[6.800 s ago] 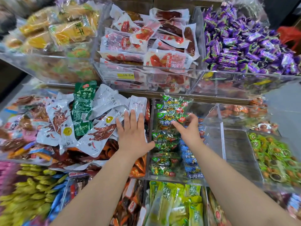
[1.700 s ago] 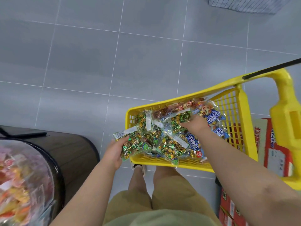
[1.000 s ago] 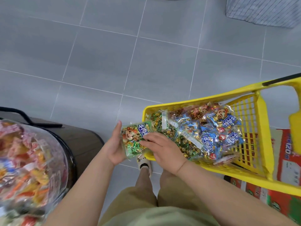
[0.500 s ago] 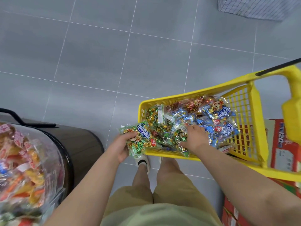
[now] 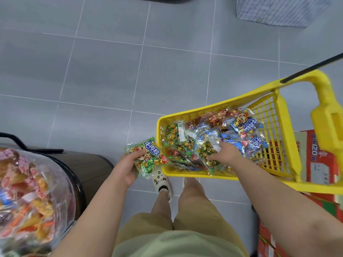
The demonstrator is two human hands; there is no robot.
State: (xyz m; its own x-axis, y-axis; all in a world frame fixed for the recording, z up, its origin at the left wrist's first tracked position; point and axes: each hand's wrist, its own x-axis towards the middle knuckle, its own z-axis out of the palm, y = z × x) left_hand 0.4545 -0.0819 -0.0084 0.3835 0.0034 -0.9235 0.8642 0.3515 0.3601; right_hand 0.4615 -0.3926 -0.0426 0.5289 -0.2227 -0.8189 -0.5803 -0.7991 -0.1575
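green snack packet [image 5: 148,156] sits in left hand [image 5: 128,167], fingers curled round it, just outside yellow basket [image 5: 194,175] rim. right hand [image 5: 224,154] digs in basket, fingers curled on another green packet [image 5: 206,151]. risk: slick packet slipping to floor; basket tipping.

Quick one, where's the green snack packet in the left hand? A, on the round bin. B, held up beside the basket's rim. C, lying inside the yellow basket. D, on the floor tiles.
B: the left hand grips the green snack packet beside the yellow basket, at its left rim and off the floor.
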